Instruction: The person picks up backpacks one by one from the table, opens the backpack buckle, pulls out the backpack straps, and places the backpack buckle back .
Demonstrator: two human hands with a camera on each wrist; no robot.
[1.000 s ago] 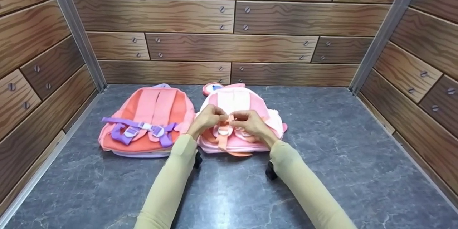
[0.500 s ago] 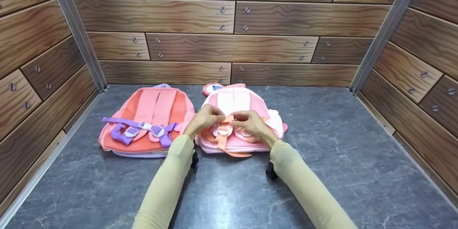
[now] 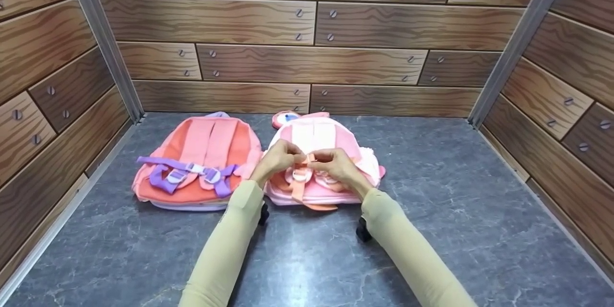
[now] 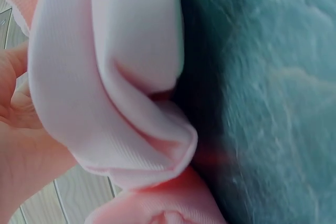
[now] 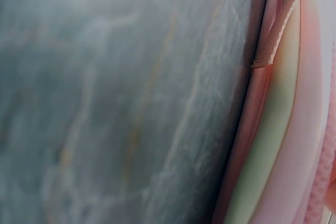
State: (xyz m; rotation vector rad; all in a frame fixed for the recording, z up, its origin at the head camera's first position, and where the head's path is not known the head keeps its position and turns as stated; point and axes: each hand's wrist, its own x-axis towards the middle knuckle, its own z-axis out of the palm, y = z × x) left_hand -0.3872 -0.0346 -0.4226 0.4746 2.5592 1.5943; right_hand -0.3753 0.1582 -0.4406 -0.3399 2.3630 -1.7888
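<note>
A light pink backpack (image 3: 345, 136) lies back side up on the table, its orange straps (image 3: 298, 191) loose across the lower part. Over its middle, my left hand (image 3: 278, 159) pinches the orange webbing between thumb and fingers. Close beside it, my right hand (image 3: 338, 167) pinches the same webbing from the other side. Fingers hide whatever joins the pieces between them. In the left wrist view, pink fabric (image 4: 136, 40) of the bag covers the fingertips. The right wrist view catches the bag's layered edge (image 5: 283, 129) and an orange strap end (image 5: 270, 51).
A coral backpack (image 3: 192, 129) with a purple chest strap (image 3: 165, 162) lies at the left, against the pink one. Behind the pink bag's top sits a plush piece with a blue eye (image 3: 286, 118). Wood-patterned walls (image 3: 307, 64) enclose the grey marbled table (image 3: 455, 201).
My left hand drew slightly left half a second ago and has come back toward my right hand. My right hand stays nearly still, and both bags lie where they were.
</note>
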